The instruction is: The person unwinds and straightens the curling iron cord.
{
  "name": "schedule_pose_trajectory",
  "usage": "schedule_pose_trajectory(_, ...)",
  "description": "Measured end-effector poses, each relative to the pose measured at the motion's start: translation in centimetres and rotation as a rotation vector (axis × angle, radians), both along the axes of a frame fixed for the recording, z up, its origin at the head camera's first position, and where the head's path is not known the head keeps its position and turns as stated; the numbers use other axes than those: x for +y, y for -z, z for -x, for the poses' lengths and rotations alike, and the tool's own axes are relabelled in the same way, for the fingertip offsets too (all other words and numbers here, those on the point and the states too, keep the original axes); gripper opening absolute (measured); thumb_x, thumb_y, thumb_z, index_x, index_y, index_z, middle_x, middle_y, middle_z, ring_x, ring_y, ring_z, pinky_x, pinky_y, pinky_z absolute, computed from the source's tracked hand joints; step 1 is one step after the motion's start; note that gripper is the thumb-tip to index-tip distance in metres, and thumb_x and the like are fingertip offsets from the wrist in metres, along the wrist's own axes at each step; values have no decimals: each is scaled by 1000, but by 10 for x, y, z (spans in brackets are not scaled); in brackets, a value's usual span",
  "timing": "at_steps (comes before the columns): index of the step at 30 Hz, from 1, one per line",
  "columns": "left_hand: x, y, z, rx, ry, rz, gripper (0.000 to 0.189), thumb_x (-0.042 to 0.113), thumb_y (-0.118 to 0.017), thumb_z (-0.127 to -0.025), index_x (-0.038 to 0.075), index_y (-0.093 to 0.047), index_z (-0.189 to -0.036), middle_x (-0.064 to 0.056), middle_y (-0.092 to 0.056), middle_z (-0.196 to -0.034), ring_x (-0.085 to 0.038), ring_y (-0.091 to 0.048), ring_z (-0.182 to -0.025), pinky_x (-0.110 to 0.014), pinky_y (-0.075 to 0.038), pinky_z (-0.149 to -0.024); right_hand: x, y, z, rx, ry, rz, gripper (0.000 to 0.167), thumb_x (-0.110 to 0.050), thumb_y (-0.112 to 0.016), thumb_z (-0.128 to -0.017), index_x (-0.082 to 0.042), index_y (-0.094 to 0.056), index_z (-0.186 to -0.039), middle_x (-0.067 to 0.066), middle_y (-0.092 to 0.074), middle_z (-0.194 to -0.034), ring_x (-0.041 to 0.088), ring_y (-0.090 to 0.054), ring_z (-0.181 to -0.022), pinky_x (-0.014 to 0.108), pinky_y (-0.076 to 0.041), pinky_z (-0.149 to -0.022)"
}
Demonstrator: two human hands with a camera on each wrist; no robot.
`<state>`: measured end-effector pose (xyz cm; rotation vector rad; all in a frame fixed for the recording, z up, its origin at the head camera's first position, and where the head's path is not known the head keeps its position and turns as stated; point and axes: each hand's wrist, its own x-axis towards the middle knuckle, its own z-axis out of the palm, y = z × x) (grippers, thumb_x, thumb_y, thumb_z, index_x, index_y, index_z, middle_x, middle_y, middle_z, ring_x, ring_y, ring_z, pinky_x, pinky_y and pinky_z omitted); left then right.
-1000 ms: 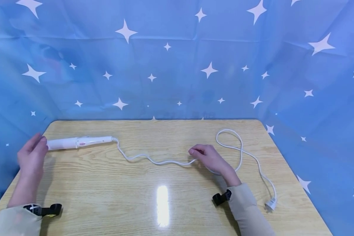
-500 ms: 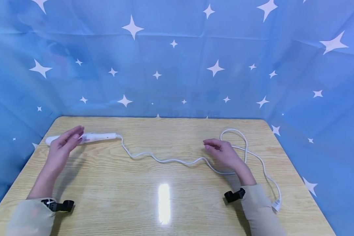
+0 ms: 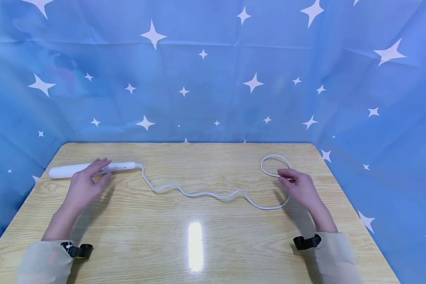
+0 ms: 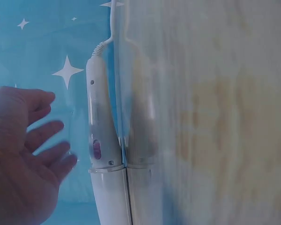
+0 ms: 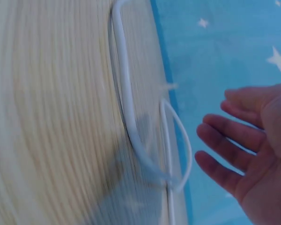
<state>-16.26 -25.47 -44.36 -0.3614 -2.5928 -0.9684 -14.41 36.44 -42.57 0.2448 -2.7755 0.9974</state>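
A white hair iron [image 3: 68,170] with a long barrel lies near the table's back left, its handle pointing right. On the handle, in the left wrist view, a pink slide switch [image 4: 97,150] shows. My left hand [image 3: 85,188] hovers over the handle, fingers spread and relaxed, and appears beside it in the left wrist view with an empty palm. From the handle's end a white cord [image 3: 198,195] runs wavily to the right. Over the cord's loop is my right hand [image 3: 302,188]; its loosely bent fingers [image 5: 225,140] hold nothing. The plug end is hidden behind my right arm.
The wooden table [image 3: 145,236] has a bright light reflection near its front middle. A blue star-printed cloth [image 3: 213,98] hangs behind it and along the sides. A black wrist camera [image 3: 79,251] sits on my left wrist, another [image 3: 305,242] on the right.
My left hand has gone from the hair iron's left end to above its handle. My right hand has moved rightward along the cord to its loop, its arm now covering the plug.
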Motion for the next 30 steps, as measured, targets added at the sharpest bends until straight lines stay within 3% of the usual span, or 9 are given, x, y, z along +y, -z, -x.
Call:
schedule_pose_trajectory(2, -1, 3, 0, -15, 4, 11, 42, 1, -69, -95, -8, -60, -135, -36, -52, -140, -58, -38, -136, -74, -34, -107, 8, -2, -3, 4, 32, -10, 27, -3, -64, -100, 8, -68, -124, 25, -72, -110, 40, -70, -97, 13, -51, -75)
schedule_pose_trajectory(3, -1, 3, 0, -25, 6, 21, 43, 1, -69, -95, -9, -59, -136, -36, -50, -142, -58, -33, -139, -75, -27, -110, 12, -4, -4, 5, 45, -18, 27, -2, -64, -100, 8, -68, -124, 26, -71, -111, 41, -69, -98, 13, -51, -75)
schedule_pose_trajectory(6, -3, 4, 0, -73, 3, 53, 45, 3, -67, -96, -10, -56, -137, -39, -44, -145, -60, -24, -142, -75, -20, -113, 21, -8, -7, -10, 82, -37, 27, -4, -62, -101, 8, -67, -126, 28, -70, -113, 44, -69, -100, 17, -53, -75)
schedule_pose_trajectory(14, -7, 2, 1, -185, -2, 181, 49, 6, -62, -99, -8, -49, -145, -40, -40, -148, -60, -24, -142, -77, -12, -114, 37, -1, -8, -56, 134, -76, 28, -5, -61, -101, 9, -67, -125, 28, -70, -111, 46, -69, -99, 46, -61, -79)
schedule_pose_trajectory(22, -11, 5, 3, -221, -1, 181, 52, 5, -63, -99, -8, -47, -147, -39, -39, -149, -59, -23, -143, -80, -18, -109, 42, 10, -2, -72, 171, -114, 27, -7, -63, -100, 10, -68, -120, 27, -71, -109, 46, -67, -100, 45, -57, -78)
schedule_pose_trajectory(25, -11, 6, 4, -202, -7, 194, 49, 4, -64, -98, -9, -50, -143, -39, -41, -148, -59, -27, -142, -82, -14, -109, 41, 14, 2, -77, 171, -138, 27, -10, -64, -100, 9, -69, -120, 25, -72, -105, 44, -67, -98, 49, -56, -79)
schedule_pose_trajectory(30, -11, 8, 4, -192, -12, 196, 47, 3, -64, -97, -9, -52, -142, -39, -41, -147, -58, -27, -142, -81, -10, -111, 39, 16, 6, -99, 173, -177, 27, -11, -64, -100, 8, -69, -119, 22, -72, -102, 39, -66, -93, 46, -52, -76)
